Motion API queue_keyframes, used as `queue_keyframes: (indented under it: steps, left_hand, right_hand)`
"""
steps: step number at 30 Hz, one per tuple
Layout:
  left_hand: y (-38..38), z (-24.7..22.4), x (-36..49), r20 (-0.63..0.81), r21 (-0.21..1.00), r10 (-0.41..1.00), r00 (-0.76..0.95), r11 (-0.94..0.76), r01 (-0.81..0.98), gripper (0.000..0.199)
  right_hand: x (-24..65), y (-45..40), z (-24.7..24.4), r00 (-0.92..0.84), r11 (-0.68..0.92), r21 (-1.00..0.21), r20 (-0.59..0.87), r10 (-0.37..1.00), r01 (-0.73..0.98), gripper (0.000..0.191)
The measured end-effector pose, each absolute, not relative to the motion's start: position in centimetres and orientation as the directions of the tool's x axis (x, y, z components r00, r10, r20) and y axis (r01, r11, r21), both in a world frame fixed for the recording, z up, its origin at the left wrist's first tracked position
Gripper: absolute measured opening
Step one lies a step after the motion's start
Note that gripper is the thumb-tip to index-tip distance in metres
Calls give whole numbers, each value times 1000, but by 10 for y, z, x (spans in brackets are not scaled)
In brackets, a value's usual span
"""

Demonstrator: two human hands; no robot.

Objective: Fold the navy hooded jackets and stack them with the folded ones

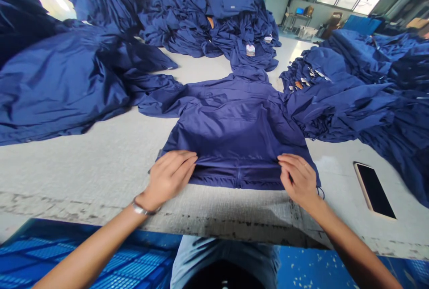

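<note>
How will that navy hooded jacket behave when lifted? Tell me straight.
The navy hooded jacket will probably hang limp and floppy, judging by its soft creases and slumped sleeves. Its sheen suggests thin, fairly light, slippery fabric, so it may slide out of the left hand at its hem.

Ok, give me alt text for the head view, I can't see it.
The left hand and right hand hold the lower edge of a navy hooded jacket spread on a grey table. Heaps of navy garments lie beyond, with a phone to the right.
</note>
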State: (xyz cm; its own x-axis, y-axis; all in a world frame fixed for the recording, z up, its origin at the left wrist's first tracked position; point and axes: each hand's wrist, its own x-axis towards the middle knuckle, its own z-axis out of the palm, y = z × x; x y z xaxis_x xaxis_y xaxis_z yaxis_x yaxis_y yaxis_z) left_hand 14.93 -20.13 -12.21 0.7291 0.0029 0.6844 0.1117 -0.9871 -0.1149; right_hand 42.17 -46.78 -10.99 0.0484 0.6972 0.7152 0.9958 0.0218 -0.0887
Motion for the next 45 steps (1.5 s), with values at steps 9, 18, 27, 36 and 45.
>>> queue_keyframes:
  steps: [9, 18, 27, 36, 45]
  left_hand:
    - [-205, -139, 99, 504, -70, -51, 862, -997, -19, 24]
    - [-210, -129, 97, 289, 182, 25, 957, -983, -29, 32]
    - [-177, -153, 132, 221, 174, 410, 885, -909, 378, 67]
    - [-149, -145, 98, 96, 57, 533, 840, -846, 530, 65]
    - [-100, -122, 312, 136, 169, 518, 845, -852, 495, 66]
  right_hand:
    - [401, -490, -113, -33, 61, -68, 357, 933, 996, 27]
    - [400, -502, -106, 54, -40, -272, 42, 998, 961, 25]
    - [447, -495, -156, 418, -410, -87, 222, 881, 908, 53]
    - [472, -525, -161, 615, -617, -13, 106, 781, 787, 76]
    - [516, -310, -121, 492, -476, -155, 79, 867, 865, 63]
